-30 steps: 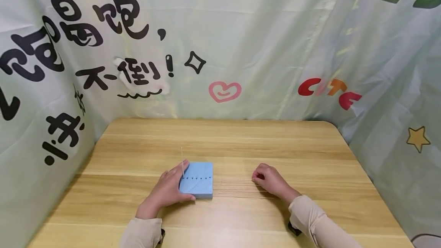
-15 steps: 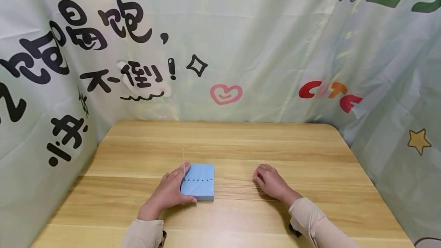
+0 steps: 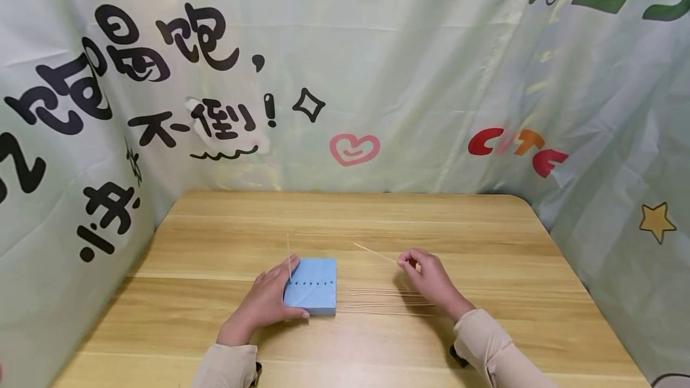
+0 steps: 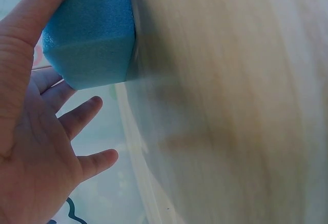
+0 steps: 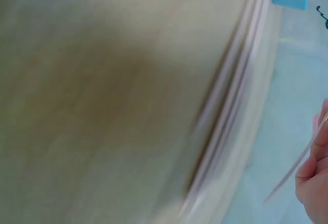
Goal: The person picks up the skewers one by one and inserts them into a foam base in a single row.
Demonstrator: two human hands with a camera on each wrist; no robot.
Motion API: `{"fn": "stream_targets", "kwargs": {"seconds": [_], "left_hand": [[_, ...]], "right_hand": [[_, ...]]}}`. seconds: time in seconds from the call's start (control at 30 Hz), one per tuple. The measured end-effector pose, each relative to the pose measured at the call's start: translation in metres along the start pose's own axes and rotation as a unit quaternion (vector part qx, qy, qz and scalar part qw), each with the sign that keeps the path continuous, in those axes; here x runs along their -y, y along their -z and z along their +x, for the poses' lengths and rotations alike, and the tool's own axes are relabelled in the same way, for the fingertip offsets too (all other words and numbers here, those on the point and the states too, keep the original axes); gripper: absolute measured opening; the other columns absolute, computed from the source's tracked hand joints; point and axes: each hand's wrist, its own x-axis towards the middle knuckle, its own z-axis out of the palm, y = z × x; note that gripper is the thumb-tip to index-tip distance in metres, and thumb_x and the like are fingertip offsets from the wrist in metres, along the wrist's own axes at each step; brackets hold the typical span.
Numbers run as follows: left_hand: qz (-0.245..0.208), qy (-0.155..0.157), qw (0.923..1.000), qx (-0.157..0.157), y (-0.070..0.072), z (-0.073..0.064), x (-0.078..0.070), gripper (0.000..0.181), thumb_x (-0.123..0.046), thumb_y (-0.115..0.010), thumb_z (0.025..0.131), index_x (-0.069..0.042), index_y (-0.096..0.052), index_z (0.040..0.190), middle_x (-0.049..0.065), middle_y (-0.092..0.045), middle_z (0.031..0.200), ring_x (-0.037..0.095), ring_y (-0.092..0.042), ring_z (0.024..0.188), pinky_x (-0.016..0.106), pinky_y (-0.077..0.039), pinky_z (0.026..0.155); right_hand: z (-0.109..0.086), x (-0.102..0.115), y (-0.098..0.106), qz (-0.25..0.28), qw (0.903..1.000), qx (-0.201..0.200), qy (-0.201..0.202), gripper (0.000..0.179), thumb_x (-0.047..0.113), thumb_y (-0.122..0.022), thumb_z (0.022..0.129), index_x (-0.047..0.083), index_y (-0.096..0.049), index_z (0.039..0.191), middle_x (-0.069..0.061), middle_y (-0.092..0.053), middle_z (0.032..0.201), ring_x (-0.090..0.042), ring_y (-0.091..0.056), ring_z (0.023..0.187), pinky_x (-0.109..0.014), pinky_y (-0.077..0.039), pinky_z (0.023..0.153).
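In the head view my left hand point(image 3: 265, 297) grips a blue foam block point(image 3: 311, 299) at its left side. Thumb and forefinger span it, while the left wrist view shows the other fingers point(image 4: 84, 116) spread. A row of small dark holes crosses the block's top, and a thin wooden stick point(image 3: 289, 256) stands upright at the left end of the row. To the right, my right hand point(image 3: 433, 277) pinches another thin stick point(image 3: 374, 252) by one end, raised above the table and pointing left. Only part of that hand shows in the right wrist view.
Several more thin sticks point(image 3: 387, 304) lie roughly parallel on the wooden table point(image 3: 345, 220), between the block and my right hand. Printed curtains point(image 3: 409, 76) hang behind the table and at both sides.
My right hand has lifted a stick off the table; its far end now points up and left. The left hand keeps its grip on the block. The head view has shifted slightly.
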Motion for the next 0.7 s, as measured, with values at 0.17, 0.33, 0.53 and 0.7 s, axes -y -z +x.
{"fn": "stream_targets", "kwargs": {"seconds": [0.17, 0.33, 0.53, 0.7], "left_hand": [[0.0, -0.001, 1.0, -0.002, 0.0, 0.0, 0.0, 0.117, -0.05, -0.086, 0.058, -0.007, -0.027, 0.149, 0.006, -0.028, 0.154, 0.031, -0.03, 0.138, 0.063, -0.019, 0.107], [-0.002, 0.002, 1.0, 0.001, 0.001, -0.001, 0.001, 0.117, -0.051, -0.085, 0.058, -0.007, -0.027, 0.149, 0.006, -0.027, 0.154, 0.03, -0.029, 0.138, 0.063, -0.018, 0.107], [-0.005, 0.004, 1.0, 0.003, 0.002, -0.002, -0.001, 0.116, -0.05, -0.085, 0.058, -0.006, -0.027, 0.149, 0.007, -0.027, 0.154, 0.031, -0.029, 0.138, 0.063, -0.017, 0.108], [-0.003, 0.002, 1.0, 0.005, 0.002, -0.001, -0.002, 0.117, -0.051, -0.085, 0.059, -0.006, -0.027, 0.149, 0.007, -0.026, 0.154, 0.031, -0.028, 0.139, 0.063, -0.017, 0.108]], "right_hand": [[0.003, 0.004, 0.001, 0.006, 0.9994, -0.034, 0.002, 0.006, 0.001, -0.068, 0.085, 0.006, -0.066, 0.083, 0.005, -0.06, 0.077, -0.007, -0.054, 0.073, -0.024, -0.049, 0.064], [0.009, 0.011, 0.001, 0.027, 0.9986, -0.043, 0.014, 0.005, 0.002, -0.067, 0.086, 0.003, -0.068, 0.09, 0.0, -0.065, 0.085, -0.009, -0.058, 0.077, -0.028, -0.053, 0.069], [0.015, 0.022, 0.001, 0.049, 0.9979, -0.04, 0.016, 0.01, 0.002, -0.065, 0.087, -0.001, -0.069, 0.096, -0.003, -0.067, 0.091, -0.01, -0.059, 0.08, -0.027, -0.053, 0.07], [0.019, 0.031, 0.0, 0.064, 0.9968, -0.046, 0.012, 0.008, 0.004, -0.065, 0.088, 0.0, -0.069, 0.093, -0.001, -0.066, 0.089, -0.01, -0.058, 0.081, -0.026, -0.052, 0.072]]}}
